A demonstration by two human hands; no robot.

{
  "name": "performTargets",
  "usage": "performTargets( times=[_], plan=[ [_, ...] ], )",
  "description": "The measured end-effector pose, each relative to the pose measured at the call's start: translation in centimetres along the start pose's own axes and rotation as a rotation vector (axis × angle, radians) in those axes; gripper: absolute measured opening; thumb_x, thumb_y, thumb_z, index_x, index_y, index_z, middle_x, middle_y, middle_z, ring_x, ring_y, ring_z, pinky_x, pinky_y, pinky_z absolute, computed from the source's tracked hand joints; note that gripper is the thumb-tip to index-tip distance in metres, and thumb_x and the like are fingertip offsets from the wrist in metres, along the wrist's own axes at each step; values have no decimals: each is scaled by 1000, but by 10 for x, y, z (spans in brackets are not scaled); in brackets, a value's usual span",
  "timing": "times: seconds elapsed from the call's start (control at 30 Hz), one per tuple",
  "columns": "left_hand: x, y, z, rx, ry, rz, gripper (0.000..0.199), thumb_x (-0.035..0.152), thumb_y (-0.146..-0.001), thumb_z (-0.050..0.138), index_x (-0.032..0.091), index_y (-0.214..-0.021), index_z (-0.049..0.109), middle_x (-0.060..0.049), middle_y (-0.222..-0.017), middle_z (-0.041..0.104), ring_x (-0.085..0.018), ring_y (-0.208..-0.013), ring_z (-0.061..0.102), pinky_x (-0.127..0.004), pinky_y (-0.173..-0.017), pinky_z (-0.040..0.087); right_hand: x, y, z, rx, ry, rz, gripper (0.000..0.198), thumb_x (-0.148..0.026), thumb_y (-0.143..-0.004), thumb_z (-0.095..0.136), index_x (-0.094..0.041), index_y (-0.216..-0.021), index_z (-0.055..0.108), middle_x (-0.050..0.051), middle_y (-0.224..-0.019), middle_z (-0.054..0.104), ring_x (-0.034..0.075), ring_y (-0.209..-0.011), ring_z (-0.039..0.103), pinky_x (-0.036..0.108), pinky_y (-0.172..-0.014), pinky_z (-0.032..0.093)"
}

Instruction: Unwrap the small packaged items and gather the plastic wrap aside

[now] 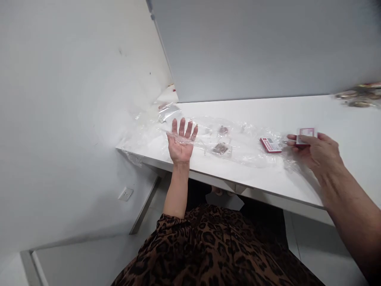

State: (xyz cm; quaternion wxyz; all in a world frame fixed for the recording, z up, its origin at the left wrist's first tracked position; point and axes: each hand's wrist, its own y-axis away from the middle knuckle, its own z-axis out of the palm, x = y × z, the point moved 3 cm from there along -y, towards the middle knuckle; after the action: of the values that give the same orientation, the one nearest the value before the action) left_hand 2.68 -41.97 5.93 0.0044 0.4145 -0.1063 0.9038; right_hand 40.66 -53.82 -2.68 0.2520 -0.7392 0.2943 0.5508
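My left hand (180,142) is raised palm up over the near left part of the white table (342,131), fingers spread, with a strip of clear plastic film lying across the fingers. My right hand (316,150) is closed on a small red and white box (306,132) at the right. A second red box (270,144) lies flat on the table just left of that hand. A long sheet of clear plastic (238,147) stretches between the two hands, with two small brownish packets (220,148) under or inside it.
More crumpled clear bags (166,112) lie at the table's far left corner against the white wall. Blurred round objects (360,99) sit at the far right. A grey partition stands behind the table. A wall socket (125,194) is low on the left.
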Motion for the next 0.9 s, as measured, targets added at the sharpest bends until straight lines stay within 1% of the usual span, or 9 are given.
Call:
performTargets(
  times=[0.07,0.17,0.23,0.3,0.4,0.53,0.67,0.77,0.9],
  plan=[
    [11,-1,1,17,7,47,61,63,-106,19,33,-144,56,-5,-154,58,-27,-143,57,-54,-120,47,-4,7,3,16,120,-26,22,-30,-82,57,-27,-102,50,15,-101,69,24,-78,67,39,-66,50],
    [19,-1,2,15,-12,52,63,67,-105,23,30,-142,57,-7,-148,63,-28,-140,59,-54,-120,47,-13,24,22,-184,567,-181,37,-56,-93,48,-26,-114,56,20,-115,68,36,-105,64,50,-86,50],
    [18,1,2,-2,-35,8,63,67,-105,24,29,-140,59,-8,-146,64,-29,-139,60,-54,-120,46,-18,34,39,-280,835,-308,53,-70,-92,45,-24,-116,57,25,-126,64,44,-118,57,58,-94,46],
    [15,5,1,-2,-68,-39,63,68,-104,25,28,-139,60,-9,-145,65,-31,-139,60,-55,-121,45,-21,41,52,-282,986,-397,58,-72,-90,45,-23,-117,56,28,-129,62,49,-120,54,60,-94,44],
    [17,10,0,30,-103,-55,65,71,-102,27,29,-139,60,-9,-145,65,-32,-140,59,-54,-121,45,-22,44,63,-272,1038,-460,53,-62,-98,35,-19,-120,55,29,-122,64,48,-114,56,57,-92,45],
    [32,8,4,28,-108,2,64,67,-104,24,30,-144,57,-7,-145,64,-33,-144,56,-55,-122,43,-18,32,61,-312,1017,-519,49,-48,-100,32,-13,-130,50,30,-116,66,45,-107,56,54,-92,45],
    [49,2,11,15,-131,60,65,69,-100,30,33,-150,51,-5,-146,64,-35,-146,52,-57,-123,42,-11,13,45,-436,959,-385,59,-42,-94,48,-15,-147,39,26,-112,67,41,-102,57,50,-87,46],
    [59,2,17,-5,-158,103,70,72,-97,29,32,-149,51,-6,-144,65,-36,-146,51,-55,-123,42,-10,8,36,-437,895,-276,67,-36,-94,48,-18,-156,30,23,-118,67,36,-94,60,46,-86,47],
    [69,3,21,3,-184,157,76,76,-93,27,31,-150,50,-7,-143,65,-36,-145,52,-55,-121,43,-13,16,38,-429,934,-349,68,-26,-90,49,-17,-156,33,25,-118,66,38,-100,60,47,-86,47]
  ],
)
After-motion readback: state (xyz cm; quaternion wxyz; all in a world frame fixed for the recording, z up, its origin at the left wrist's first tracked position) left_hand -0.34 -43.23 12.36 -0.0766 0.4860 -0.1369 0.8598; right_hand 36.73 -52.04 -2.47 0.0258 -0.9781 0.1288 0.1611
